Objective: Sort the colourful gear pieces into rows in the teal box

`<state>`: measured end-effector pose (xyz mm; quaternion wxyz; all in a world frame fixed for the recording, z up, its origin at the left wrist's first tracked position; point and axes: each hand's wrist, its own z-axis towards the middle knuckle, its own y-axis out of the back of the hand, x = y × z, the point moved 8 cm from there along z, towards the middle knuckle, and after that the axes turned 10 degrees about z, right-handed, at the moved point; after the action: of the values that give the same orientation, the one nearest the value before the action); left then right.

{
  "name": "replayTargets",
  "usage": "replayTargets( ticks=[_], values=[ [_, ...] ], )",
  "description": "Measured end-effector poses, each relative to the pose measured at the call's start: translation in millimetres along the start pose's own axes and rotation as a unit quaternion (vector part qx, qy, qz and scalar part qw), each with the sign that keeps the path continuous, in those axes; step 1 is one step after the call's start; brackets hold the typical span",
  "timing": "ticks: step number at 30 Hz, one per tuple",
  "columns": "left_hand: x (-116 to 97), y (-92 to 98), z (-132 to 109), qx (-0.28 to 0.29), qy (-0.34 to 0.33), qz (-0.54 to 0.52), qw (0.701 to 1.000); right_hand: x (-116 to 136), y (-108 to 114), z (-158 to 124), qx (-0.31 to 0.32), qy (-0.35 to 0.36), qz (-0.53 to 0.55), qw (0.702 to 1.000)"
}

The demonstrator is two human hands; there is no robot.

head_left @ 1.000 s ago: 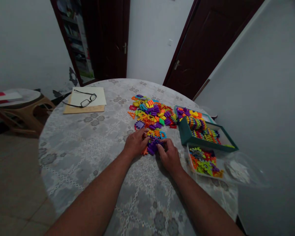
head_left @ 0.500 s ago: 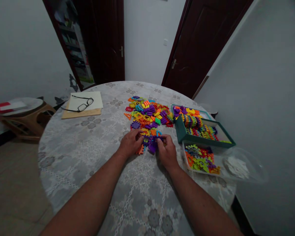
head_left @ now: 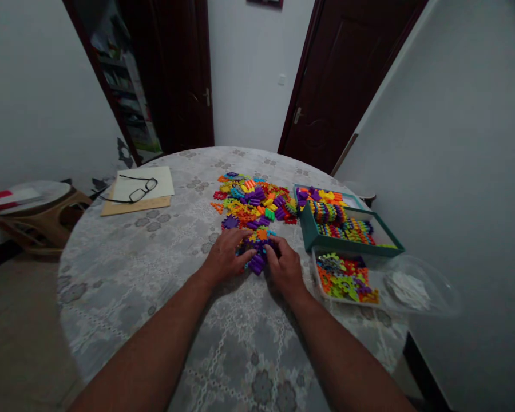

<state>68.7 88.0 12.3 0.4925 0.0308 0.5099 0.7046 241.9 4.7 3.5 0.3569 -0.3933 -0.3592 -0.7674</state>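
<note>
Two hands at work on purple pieces (head_left: 257,264), which lie between them on the table (head_left: 175,252), at the near edge of a loose pile (head_left: 251,201). The left hand (head_left: 225,256), fingers bent, grips from the left; the right hand (head_left: 285,265), likewise half closed, pinches from the right. Whether the pieces interlock cannot be made out. Completion appears partial: the green box (head_left: 347,244) already contains pieces in neat rows, whereas the pile, still jumbled, seems largely left to handle. The tub (head_left: 347,301), just beside the box, holds further mixed pieces.
</note>
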Motion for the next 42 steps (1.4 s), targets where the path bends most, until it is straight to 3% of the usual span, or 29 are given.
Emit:
replayTargets(
  ticks=[4, 7, 10, 15, 18, 20, 23, 26, 29, 32, 36, 38, 42],
  values=[
    [-8.2, -1.1, -0.3, 0.032, -0.004, -0.054, 0.998, 7.2, -13.8, -3.6, 0.046, 0.049, -0.003, 0.998],
    [-1.7, -0.5, 0.9, 0.044, 0.038, -0.096, 0.994, 8.2, -15.3, -7.3, 0.051, 0.059, -0.049, 0.996],
    [22.1, 10.7, 3.8, -0.004, 0.126, -0.109, 0.986, 11.2, -19.2, -14.7, 0.079, 0.061, -0.142, 0.985],
    [62.9, 27.9, 2.5, -0.085, 0.24, -0.103, 0.962, 18.6, -43.7, -35.2, 0.208, 0.071, -0.26, 0.94],
    [68.1, 25.6, 1.8, -0.073, 0.237, -0.083, 0.965, 21.8, -50.6, -39.5, 0.234, 0.073, -0.247, 0.937],
    [63.3, 20.5, 2.7, -0.047, 0.21, -0.048, 0.975, 23.9, -48.0, -36.0, 0.225, 0.071, -0.199, 0.951],
    [54.7, 10.0, 3.9, -0.001, 0.173, 0.033, 0.984, 19.5, -28.3, -21.1, 0.152, 0.011, -0.106, 0.983],
    [51.8, -0.9, 4.0, 0.034, 0.161, 0.092, 0.982, 8.0, -1.9, -4.4, 0.057, -0.083, -0.05, 0.994],
    [50.4, -6.9, 3.1, 0.04, 0.153, 0.121, 0.98, 10.0, 4.6, 18.5, 0.057, -0.088, -0.045, 0.993],
    [48.8, -8.6, 1.6, 0.034, 0.15, 0.139, 0.978, 19.3, -9.2, 51.8, 0.121, -0.043, -0.149, 0.98],
    [47.5, -7.2, 0.1, 0.032, 0.159, 0.144, 0.976, 12.8, -40.5, 93.7, 0.199, -0.053, -0.348, 0.915],
    [46.6, -6.7, -0.2, 0.037, 0.161, 0.147, 0.975, 4.9, -54.0, 106.6, 0.211, -0.076, -0.407, 0.885],
    [43.3, -7.7, -0.3, 0.052, 0.154, 0.151, 0.975, -6.3, -76.1, 114.9, 0.216, -0.098, -0.449, 0.862]
  ],
)
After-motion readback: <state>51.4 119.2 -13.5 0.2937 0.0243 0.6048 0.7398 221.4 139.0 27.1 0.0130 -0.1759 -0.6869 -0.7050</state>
